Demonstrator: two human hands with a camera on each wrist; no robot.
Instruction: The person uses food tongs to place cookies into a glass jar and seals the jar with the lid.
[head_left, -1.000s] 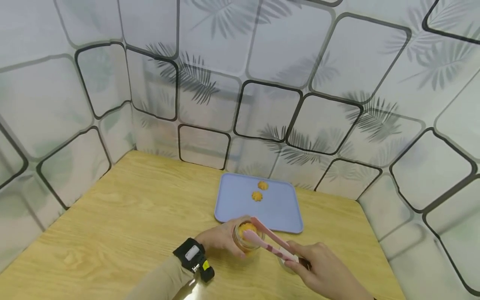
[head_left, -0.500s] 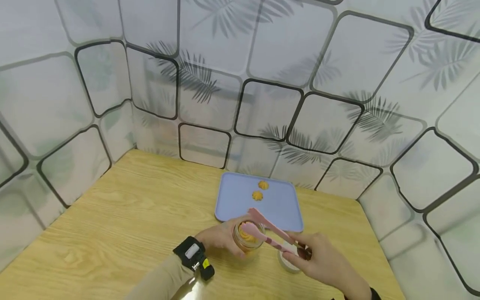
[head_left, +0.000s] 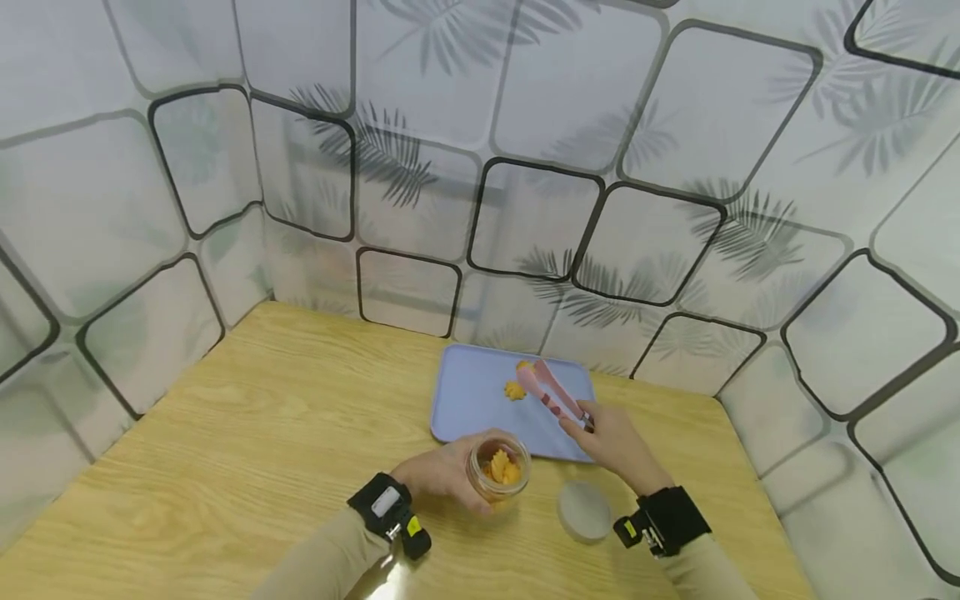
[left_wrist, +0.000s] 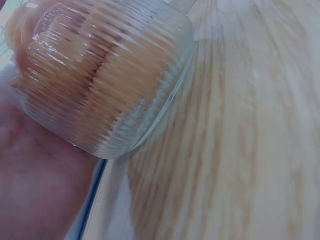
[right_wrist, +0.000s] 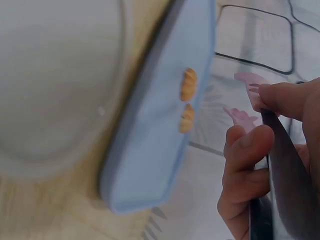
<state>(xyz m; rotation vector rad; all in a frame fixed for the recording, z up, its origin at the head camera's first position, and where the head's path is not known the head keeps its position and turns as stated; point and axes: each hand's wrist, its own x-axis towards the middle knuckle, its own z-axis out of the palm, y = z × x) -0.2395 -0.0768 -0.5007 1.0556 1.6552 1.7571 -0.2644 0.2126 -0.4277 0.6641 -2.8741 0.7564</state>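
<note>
Left fingers [head_left: 477, 438] gripped the jar [left_wrist: 107, 75], right fingers [right_wrist: 246, 150] the tongs [head_left: 560, 390]; the cookies [head_left: 514, 390] looked light, crumbly, best nipped by their sides.

Over the tray [head_left: 468, 410], the pink tongs [head_left: 550, 404] are covering part of the farther cookie [head_left: 522, 365]! Nearer than the tray, the jar [head_left: 502, 493] is hiding some fingers of the left hand [head_left: 441, 475]; in the right-wrist view, the pale lid [right_wrist: 55, 80] beside the tray is blurring, running off the left edge.
</note>
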